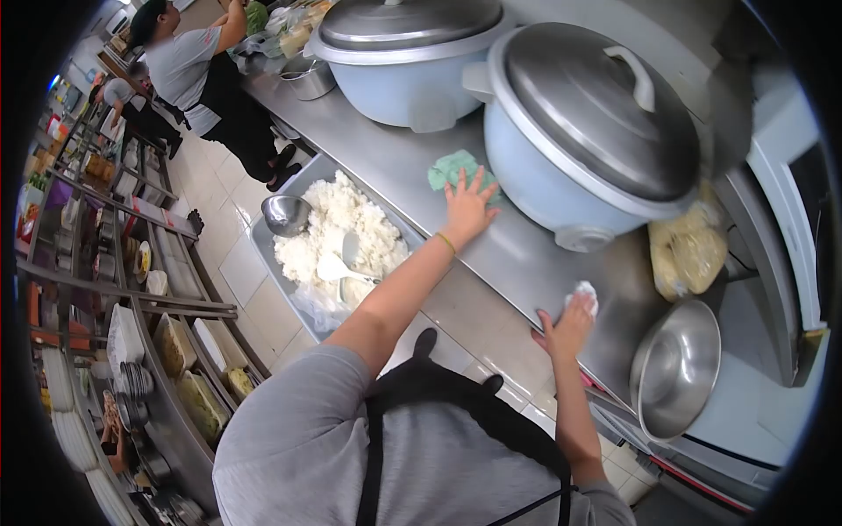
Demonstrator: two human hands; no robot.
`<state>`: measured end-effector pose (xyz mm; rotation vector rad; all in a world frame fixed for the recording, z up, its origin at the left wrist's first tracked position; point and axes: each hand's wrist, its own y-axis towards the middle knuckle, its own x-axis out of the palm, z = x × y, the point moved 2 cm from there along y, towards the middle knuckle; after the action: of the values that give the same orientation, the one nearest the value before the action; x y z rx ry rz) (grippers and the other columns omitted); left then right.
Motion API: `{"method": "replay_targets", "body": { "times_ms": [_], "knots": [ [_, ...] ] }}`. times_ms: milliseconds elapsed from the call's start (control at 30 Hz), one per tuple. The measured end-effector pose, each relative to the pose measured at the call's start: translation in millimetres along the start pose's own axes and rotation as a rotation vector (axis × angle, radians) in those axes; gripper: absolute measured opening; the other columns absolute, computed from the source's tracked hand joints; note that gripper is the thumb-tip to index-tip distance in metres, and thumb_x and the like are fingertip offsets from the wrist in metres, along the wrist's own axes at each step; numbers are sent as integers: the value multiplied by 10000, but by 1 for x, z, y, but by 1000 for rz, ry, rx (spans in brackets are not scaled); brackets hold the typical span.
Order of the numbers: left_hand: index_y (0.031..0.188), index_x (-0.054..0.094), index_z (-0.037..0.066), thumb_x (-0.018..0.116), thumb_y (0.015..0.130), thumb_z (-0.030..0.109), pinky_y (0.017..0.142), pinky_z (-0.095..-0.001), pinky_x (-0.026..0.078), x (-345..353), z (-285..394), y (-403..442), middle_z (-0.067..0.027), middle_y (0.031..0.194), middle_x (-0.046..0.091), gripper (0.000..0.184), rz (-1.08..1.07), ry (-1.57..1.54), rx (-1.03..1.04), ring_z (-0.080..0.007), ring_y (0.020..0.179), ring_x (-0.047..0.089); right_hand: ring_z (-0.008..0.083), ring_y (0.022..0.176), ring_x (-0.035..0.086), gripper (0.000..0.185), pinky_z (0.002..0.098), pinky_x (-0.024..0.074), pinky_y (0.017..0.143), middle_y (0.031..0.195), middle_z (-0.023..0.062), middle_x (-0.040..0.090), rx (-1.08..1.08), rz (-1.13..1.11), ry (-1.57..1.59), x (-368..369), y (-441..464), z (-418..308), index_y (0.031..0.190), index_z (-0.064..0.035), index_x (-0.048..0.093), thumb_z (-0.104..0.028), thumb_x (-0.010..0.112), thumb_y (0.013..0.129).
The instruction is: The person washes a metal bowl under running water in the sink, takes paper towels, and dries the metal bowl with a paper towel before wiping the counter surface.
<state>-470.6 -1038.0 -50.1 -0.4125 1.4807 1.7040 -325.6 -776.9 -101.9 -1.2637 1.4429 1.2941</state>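
Note:
My left hand (469, 209) lies on the steel counter (395, 145) with its fingers spread, the fingertips over the edge of a crumpled green cloth (456, 168). The cloth is beside the foot of the nearer big rice cooker (579, 131). Farther right, by the counter's front edge, my right hand (568, 331) has its fingers on a small white cloth (582, 298), thumb held apart; the cloth is partly hidden under the fingers. Below my left arm stands a grey tub (267, 250) of cooked rice (338, 215), with a metal bowl (286, 216) and a white rice paddle (338, 267) in it.
A second lidded cooker (403, 66) and a steel pot (309, 81) stand farther back. At right are a bag with yellowish contents (690, 250) and a tilted steel bowl (675, 370) by the counter's end. Shelving (167, 351) lines the left; a co-worker (197, 79) stands beyond the tub.

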Motion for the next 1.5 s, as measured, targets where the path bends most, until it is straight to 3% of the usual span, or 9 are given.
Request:
{"method": "replay_targets", "body": {
  "times_ms": [33, 133, 333, 567, 700, 1167, 1367, 1433, 1500],
  "knots": [
    [741, 622, 63, 606, 689, 148, 750, -350, 452, 5, -24, 6, -116, 917, 600, 101, 144, 131, 47, -263, 917, 536, 381, 1264, 182, 928, 452, 157, 1027, 1340, 271, 218, -103, 8, 29, 8, 17, -28, 1288, 72, 229, -530, 598, 686],
    [809, 612, 40, 568, 599, 9, 777, -360, 445, 36, -104, 3, -122, 911, 586, 216, -300, -199, -12, -288, 938, 514, 370, 1270, 175, 924, 438, 142, 1036, 1336, 262, 234, -244, -66, 196, 25, 76, -134, 1275, 81, 246, -535, 600, 684],
    [871, 616, -9, 638, 669, 20, 708, -314, 445, -126, -208, -20, -146, 866, 605, 205, -86, -405, -551, -274, 778, 578, 353, 1273, 183, 931, 443, 150, 1027, 1340, 225, 261, -317, 12, 267, 83, 217, -293, 1280, 67, 262, -604, 534, 694],
    [866, 586, -31, 612, 689, 11, 649, -248, 418, -196, -225, -24, -83, 772, 578, 184, 28, -293, -691, -147, 695, 528, 314, 1288, 169, 928, 407, 171, 1029, 1359, 208, 238, -617, -116, 239, 115, 229, -440, 1274, 64, 281, -641, 481, 705],
    [866, 590, -24, 612, 693, 28, 626, -245, 410, -182, -199, 13, -77, 749, 573, 182, 89, -389, -517, -141, 674, 518, 300, 1295, 158, 845, 393, 161, 1043, 1369, 203, 218, -847, -163, 318, 104, 180, -382, 1295, 55, 235, -460, 588, 726],
    [985, 596, 44, 696, 648, 211, 817, -373, 419, -32, -119, 13, -197, 1018, 562, 389, -397, -297, -145, -338, 947, 532, 327, 1275, 201, 784, 406, 237, 1019, 1371, 200, 191, 110, -16, -507, 5, -114, 62, 1308, 40, 193, -131, 636, 684],
    [1052, 555, 66, 701, 655, 238, 935, -429, 324, -53, 29, -31, -205, 1210, 431, 456, -365, -140, 146, -397, 1105, 394, 292, 1216, 331, 550, 357, 293, 989, 1314, 183, 334, 864, -24, 14, -59, -285, 160, 1281, 28, 287, -52, 483, 773],
    [1021, 570, 60, 698, 661, 234, 931, -416, 333, -41, 91, -63, -206, 1183, 456, 420, -377, -295, 312, -385, 1090, 415, 269, 1160, 408, 480, 351, 337, 957, 1259, 146, 420, 1021, 564, 1450, -123, -334, 126, 1266, -1, 334, -109, 492, 825],
    [949, 591, 35, 684, 677, 218, 896, -381, 372, -36, 169, -112, -199, 1106, 506, 341, -648, -614, 497, -349, 1029, 472, 267, 1100, 464, 446, 382, 376, 946, 1235, 121, 447, 650, 1007, 2105, -151, -393, 108, 1248, -26, 368, -255, 456, 876]
  ]
}}
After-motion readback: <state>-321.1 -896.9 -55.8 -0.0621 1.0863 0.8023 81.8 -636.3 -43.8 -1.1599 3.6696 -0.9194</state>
